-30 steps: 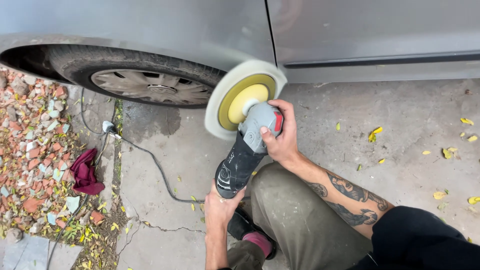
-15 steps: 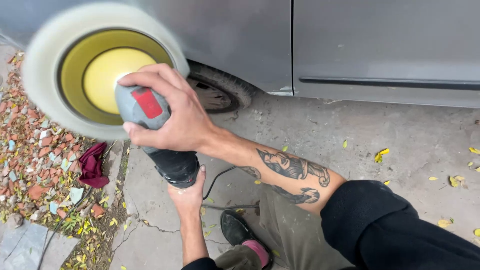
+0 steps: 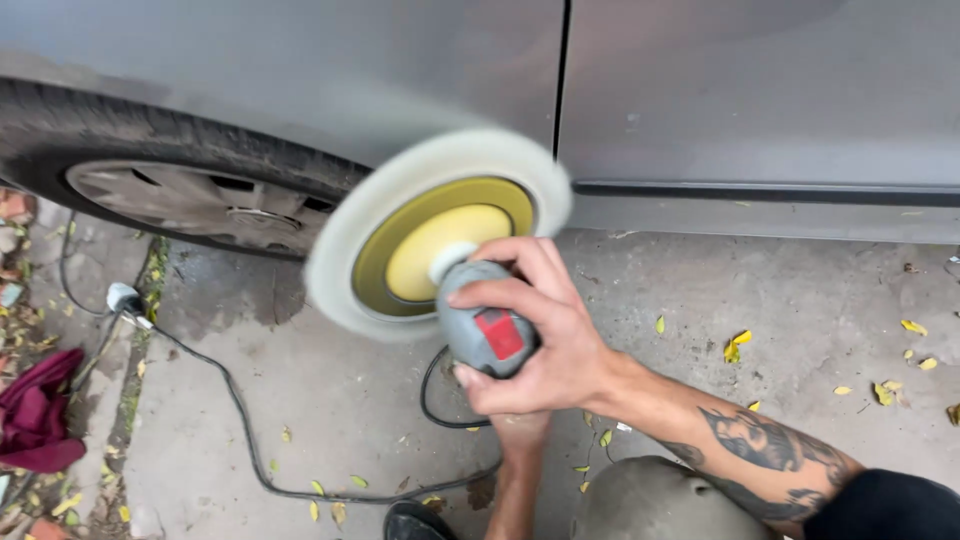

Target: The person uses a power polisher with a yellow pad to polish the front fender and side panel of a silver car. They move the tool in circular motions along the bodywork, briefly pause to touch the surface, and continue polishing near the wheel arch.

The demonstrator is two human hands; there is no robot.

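My right hand [image 3: 545, 335] grips the grey head of a polishing machine [image 3: 487, 330] with a red patch on it. Its white foam pad [image 3: 435, 235] with a yellow backing plate is blurred from spinning and sits against the lower edge of the silver car panel [image 3: 330, 70], just left of the door seam. My left hand [image 3: 520, 430] is mostly hidden behind the right one, holding the machine's rear handle from below. My knee [image 3: 650, 500] in olive trousers shows at the bottom.
A dusty car wheel [image 3: 180, 195] sits at the left. A black power cable [image 3: 240, 430] runs across the cracked concrete. A dark red rag [image 3: 40, 415] lies at the far left. Yellow leaves [image 3: 735, 345] are scattered on the ground.
The polisher has swung from the upper left, over the wheel arch, back down to the right near the door seam. Both hands kept their grip.
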